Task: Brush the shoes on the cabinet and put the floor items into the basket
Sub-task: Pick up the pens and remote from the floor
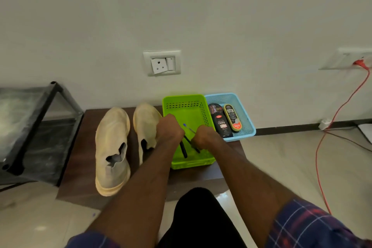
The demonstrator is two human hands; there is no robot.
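Observation:
Two beige slip-on shoes (112, 147) (146, 125) lie side by side on a low dark wooden cabinet (80, 167). To their right stands a green plastic basket (188, 106). Both my hands are over it with curled fingers. My left hand (170, 130) grips a dark pen-like stick (183, 150) that points down into the basket. My right hand (205, 136) holds another dark stick (196, 148) and a thin pen with a blue tip (186, 126).
A blue basket (244, 112) beside the green one holds a black Cherry polish pack (221, 123) and an oval shoe-shine sponge (232, 118). A black metal rack (30, 127) stands at left. An orange cable (330, 137) runs down the wall at right. A wall socket (162, 63) sits above.

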